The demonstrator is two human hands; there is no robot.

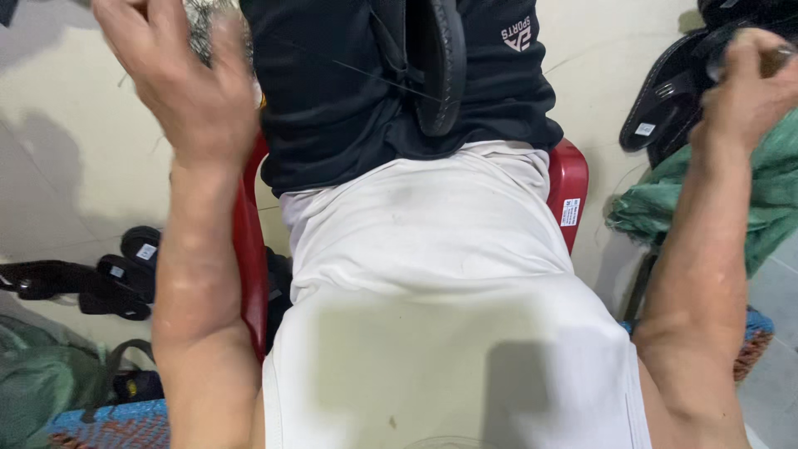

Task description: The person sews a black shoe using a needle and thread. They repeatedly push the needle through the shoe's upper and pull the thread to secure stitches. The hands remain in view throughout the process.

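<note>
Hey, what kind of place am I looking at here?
Probably a small footwear workshop or stall, with work done seated near the floor. A black sandal rests in the person's lap, more black sandals lie on the pale floor, and the person sits on a red plastic stool.

Black sandal (pixel 439 66), red chair (pixel 568 183), green cloth (pixel 748 191).

The black sandal sole (pixel 439 66) held against the lap looks like matt rubber with a ribbed edge. It lies on a dark knit-cloth shirt (pixel 332 91), dull and soft, above smooth white cloth shorts (pixel 440 333). The red chair (pixel 568 191) is glossy plastic. The green sack (pixel 715 199) is coarse woven fabric. The pale floor (pixel 66 141) looks smooth and matt.
</note>
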